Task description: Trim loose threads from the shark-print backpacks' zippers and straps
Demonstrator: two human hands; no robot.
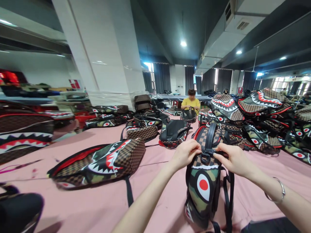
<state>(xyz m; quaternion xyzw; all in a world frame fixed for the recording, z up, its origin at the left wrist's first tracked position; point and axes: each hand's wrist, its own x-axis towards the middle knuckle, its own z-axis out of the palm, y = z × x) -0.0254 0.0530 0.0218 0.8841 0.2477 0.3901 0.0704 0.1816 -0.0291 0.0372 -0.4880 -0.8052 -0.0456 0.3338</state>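
Observation:
A backpack (203, 184) with brown checks, camouflage and a red-and-white eye stands on the pink-covered table in front of me, its side facing me. My left hand (186, 153) pinches the left end of the black strap and zipper area at its top. From the right, my right hand (230, 158) pinches the same area, thumb and fingers pressed together. Between the hands are a black buckle or ring (205, 157) and the black top handle (211, 137). Black straps hang down the bag's right side.
An open shark-mouth backpack (116, 158) lies left on the pink table (155, 194). More backpacks (259, 136) are piled at the right and others lie behind. A person in yellow (190, 103) sits across the table. A white pillar (104, 48) rises behind the left side.

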